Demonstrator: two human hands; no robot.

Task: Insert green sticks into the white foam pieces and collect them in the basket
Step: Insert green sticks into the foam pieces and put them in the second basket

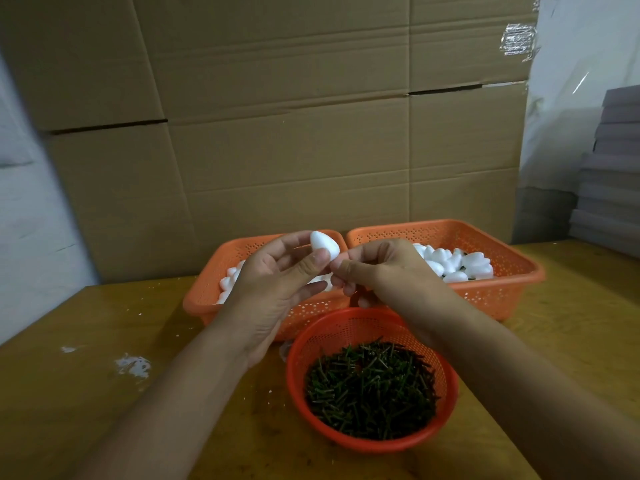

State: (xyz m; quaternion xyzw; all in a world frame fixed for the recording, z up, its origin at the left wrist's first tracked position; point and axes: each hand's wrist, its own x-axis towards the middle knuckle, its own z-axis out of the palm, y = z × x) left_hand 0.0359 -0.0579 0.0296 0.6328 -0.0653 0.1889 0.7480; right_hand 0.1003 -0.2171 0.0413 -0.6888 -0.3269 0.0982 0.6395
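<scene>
Misalignment is threatening: left hand (277,271) is pinching foam piece (323,245) while right hand (367,268), at its 3 o'clock, is pinching something hidden, so a skewed push could be gouging foam.

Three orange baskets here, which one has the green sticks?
The round basket nearest the person; both rectangular ones behind, left and right, hold white foam pieces.

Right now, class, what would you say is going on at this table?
A person is putting a piece together. The left hand holds a white foam piece up by the fingertips, and the right hand is pinched against its lower end; any stick there is hidden. Below sits a round red basket of green sticks. Behind are two orange baskets, the left one and the right one, both holding foam pieces.
</scene>
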